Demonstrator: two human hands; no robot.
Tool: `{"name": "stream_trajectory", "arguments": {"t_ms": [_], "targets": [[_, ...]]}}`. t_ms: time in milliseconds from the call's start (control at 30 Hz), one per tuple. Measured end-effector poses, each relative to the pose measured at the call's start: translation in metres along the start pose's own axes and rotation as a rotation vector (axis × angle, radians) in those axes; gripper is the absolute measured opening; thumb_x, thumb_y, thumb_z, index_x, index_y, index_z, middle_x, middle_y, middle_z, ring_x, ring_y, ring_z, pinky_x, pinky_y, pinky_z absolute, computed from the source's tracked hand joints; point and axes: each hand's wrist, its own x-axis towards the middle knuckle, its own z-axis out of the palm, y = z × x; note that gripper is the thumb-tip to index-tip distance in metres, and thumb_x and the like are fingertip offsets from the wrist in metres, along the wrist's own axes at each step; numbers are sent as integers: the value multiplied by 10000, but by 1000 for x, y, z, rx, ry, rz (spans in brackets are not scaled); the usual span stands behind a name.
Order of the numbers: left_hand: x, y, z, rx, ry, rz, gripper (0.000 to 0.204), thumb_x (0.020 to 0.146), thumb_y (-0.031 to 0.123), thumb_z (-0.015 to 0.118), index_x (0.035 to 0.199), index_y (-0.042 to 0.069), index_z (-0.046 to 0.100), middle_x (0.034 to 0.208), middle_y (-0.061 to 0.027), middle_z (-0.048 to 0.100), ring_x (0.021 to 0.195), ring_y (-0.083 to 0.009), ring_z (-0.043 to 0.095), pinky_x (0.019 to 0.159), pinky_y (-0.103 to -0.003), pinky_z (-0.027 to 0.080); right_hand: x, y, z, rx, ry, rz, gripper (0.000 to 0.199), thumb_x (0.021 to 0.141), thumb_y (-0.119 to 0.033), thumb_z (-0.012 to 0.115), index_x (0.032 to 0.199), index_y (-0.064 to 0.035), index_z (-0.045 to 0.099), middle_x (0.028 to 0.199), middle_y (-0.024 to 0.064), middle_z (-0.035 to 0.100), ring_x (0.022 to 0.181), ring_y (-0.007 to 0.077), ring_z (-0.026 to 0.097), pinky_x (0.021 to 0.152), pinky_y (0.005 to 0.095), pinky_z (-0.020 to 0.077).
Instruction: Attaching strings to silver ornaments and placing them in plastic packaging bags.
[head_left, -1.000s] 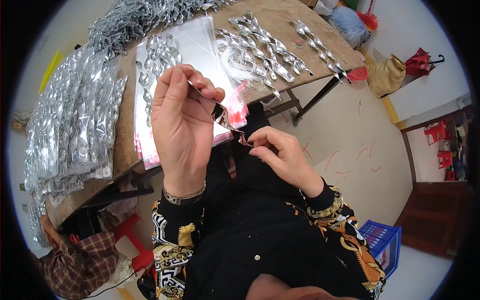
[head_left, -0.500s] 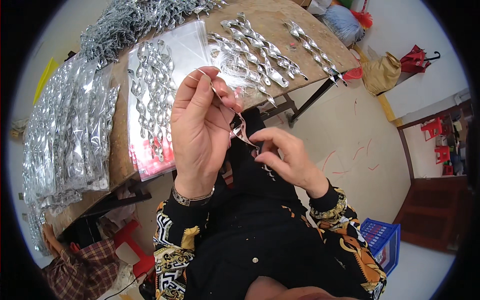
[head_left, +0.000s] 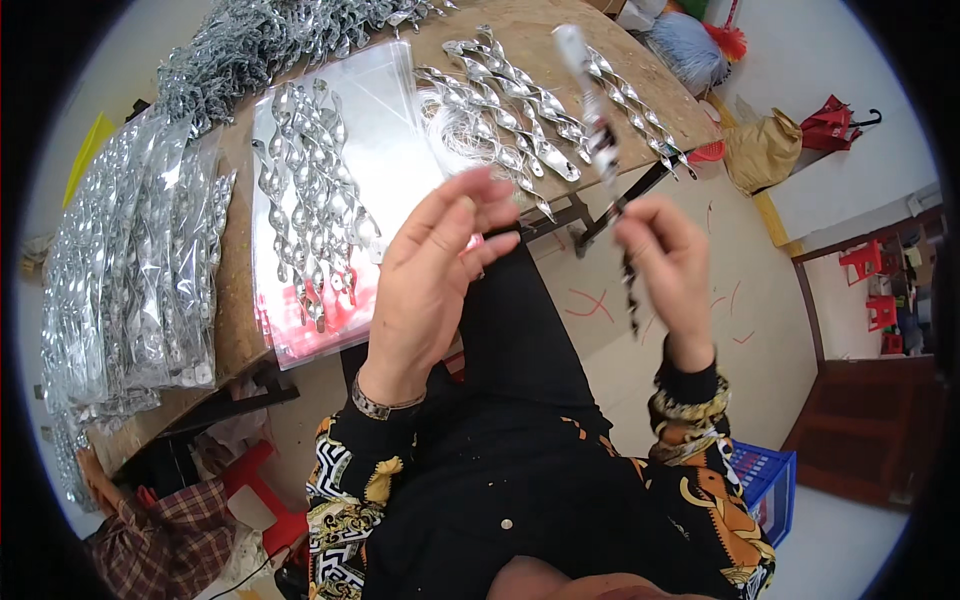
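A shiny silver twisted strip (head_left: 603,145), smeared by motion, stands nearly upright in my right hand (head_left: 672,262), pinched between thumb and fingers off the table's edge. My left hand (head_left: 420,275) holds nothing I can see; its fingers are apart in front of the plastic bags. Several twisted strips (head_left: 305,175) lie on a stack of clear bags (head_left: 385,85) with a pink lower end. To their right is a tangle of thin white strings (head_left: 455,130), with more silver twisted strips (head_left: 515,90) beside it.
Bagged strips (head_left: 140,260) cover the left of the wooden table (head_left: 640,65); a silver heap (head_left: 270,50) lies at the back. A person in a plaid sleeve (head_left: 180,535) sits lower left by a red stool (head_left: 262,490). A blue crate (head_left: 768,485) stands lower right.
My hands have moved apart. The strip that was between them has swung up and right in my right hand, and my left hand has let go and opened.
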Motion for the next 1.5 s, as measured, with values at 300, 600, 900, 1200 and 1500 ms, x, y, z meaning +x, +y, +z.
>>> {"name": "stream_trajectory", "arguments": {"t_ms": [300, 600, 900, 1200, 1500], "targets": [[-16, -15, -19, 243, -164, -271, 259, 953, 142, 487, 1142, -15, 568, 999, -87, 640, 868, -129, 616, 802, -264, 490, 124, 64, -61, -682, 194, -135, 220, 855, -214, 611, 881, 5, 605, 700, 89, 596, 647, 167, 565, 613, 303, 435], [-24, -11, -12, 343, -255, -383, 247, 949, 156, 492, 1128, 7, 574, 985, -61, 639, 875, -105, 616, 771, -222, 489, 183, 98, -44, -1136, 145, -94, 236, 823, -274, 589, 889, -56, 650, 839, 170, 655, 840, 343, 628, 720, 448, 478], [-26, -14, -15, 363, -294, -398, 243, 939, 149, 503, 1112, 1, 586, 985, -62, 645, 878, -114, 619, 761, -217, 487, 190, 114, -34, -1188, 210, -149, 226, 824, -288, 616, 866, -67, 632, 877, 159, 643, 847, 345, 615, 710, 449, 473], [-30, -10, -12, 305, -273, -385, 235, 920, 102, 518, 1110, -18, 584, 984, -78, 641, 883, -139, 621, 791, -251, 493, 163, 71, -22, -906, 188, -301, 210, 840, -218, 592, 917, -27, 635, 854, 171, 636, 810, 338, 616, 705, 399, 473], [-35, -7, -17, 255, -379, -392, 237, 932, 85, 534, 1149, -5, 568, 1068, -51, 603, 971, -112, 595, 823, -252, 501, 144, 50, 16, -907, -28, -253, 254, 849, -272, 598, 872, -24, 647, 832, 177, 637, 780, 334, 617, 695, 402, 475]]}}
